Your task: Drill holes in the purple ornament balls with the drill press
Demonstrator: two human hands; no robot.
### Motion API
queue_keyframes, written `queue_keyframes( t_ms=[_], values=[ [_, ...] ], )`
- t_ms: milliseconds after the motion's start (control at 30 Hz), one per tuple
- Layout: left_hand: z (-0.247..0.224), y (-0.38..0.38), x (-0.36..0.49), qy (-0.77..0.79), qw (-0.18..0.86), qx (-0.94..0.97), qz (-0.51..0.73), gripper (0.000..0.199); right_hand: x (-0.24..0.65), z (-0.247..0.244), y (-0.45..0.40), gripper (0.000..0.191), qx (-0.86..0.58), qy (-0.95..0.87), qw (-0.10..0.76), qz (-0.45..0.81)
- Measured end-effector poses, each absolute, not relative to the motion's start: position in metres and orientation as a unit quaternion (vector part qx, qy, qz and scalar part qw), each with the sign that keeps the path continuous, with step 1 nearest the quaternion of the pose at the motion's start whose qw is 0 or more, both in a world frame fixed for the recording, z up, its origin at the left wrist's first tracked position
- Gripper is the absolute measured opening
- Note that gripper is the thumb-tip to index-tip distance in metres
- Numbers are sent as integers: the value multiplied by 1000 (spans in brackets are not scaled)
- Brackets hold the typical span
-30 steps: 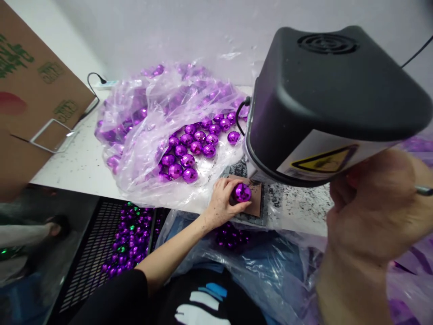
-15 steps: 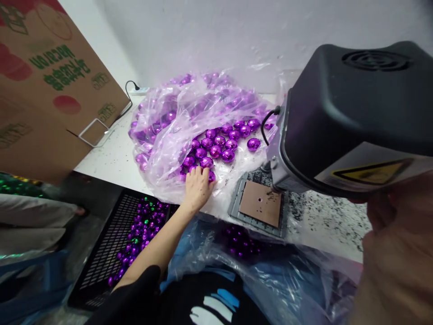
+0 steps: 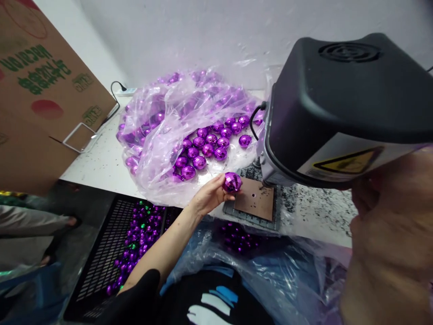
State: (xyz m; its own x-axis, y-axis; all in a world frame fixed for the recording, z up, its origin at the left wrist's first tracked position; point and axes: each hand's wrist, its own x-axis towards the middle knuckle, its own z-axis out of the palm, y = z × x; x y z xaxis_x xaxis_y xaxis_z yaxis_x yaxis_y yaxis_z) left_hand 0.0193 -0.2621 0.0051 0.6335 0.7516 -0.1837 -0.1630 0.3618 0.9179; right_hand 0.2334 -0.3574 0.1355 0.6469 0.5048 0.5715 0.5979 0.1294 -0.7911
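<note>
Left hand (image 3: 210, 197) out front, half-closed, right hand (image 3: 394, 198) (partly hidden) high and close.

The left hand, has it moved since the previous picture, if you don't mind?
Yes, the left hand has moved right, from the loose purple balls toward the brown square.

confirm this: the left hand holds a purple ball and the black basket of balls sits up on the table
Not quite: the black basket of balls sits lower than the table, not up on it, as the head view shows. The left hand does hold a purple ball.
</note>
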Motion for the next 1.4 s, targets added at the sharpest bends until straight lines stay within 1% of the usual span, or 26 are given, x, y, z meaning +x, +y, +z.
queue_keyframes(
  t_ms=[67,167,233,267,400,500,600,700,800,900,1067,1133,1267,1400],
  values=[
    [-2,-268,29,319,758,484,301,56,230,140,-353,37,-639,-394,659,-33],
    [-10,-277,42,358,673,548,345,58,227,143,-347,37,-619,-393,679,-34],
    [-14,-283,49,367,624,585,365,56,226,144,-346,38,-616,-397,680,-31],
    [-15,-284,51,367,615,592,369,54,226,144,-346,39,-614,-400,679,-30],
    [-19,-284,51,360,624,588,368,49,228,144,-350,41,-613,-414,673,-24],
    [-22,-281,45,355,610,607,364,48,229,144,-351,44,-621,-417,664,-25],
    [-25,-281,40,360,560,652,364,56,228,143,-350,43,-620,-416,665,-30],
    [-27,-283,41,352,486,709,371,64,226,143,-348,42,-616,-407,673,-35],
    [-29,-285,47,334,428,751,375,61,226,143,-347,43,-618,-405,673,-37],
    [-32,-285,55,322,400,770,380,58,226,143,-347,43,-615,-411,672,-38],
    [-38,-280,67,352,328,790,382,56,227,143,-348,45,-614,-410,673,-34],
    [-38,-277,70,353,309,799,376,55,227,143,-349,46,-616,-414,670,-25],
    [-35,-275,72,301,278,836,364,56,226,144,-350,46,-618,-406,673,-14],
    [-36,-278,74,269,253,849,378,54,226,143,-349,46,-619,-411,669,-15]
  ],
)
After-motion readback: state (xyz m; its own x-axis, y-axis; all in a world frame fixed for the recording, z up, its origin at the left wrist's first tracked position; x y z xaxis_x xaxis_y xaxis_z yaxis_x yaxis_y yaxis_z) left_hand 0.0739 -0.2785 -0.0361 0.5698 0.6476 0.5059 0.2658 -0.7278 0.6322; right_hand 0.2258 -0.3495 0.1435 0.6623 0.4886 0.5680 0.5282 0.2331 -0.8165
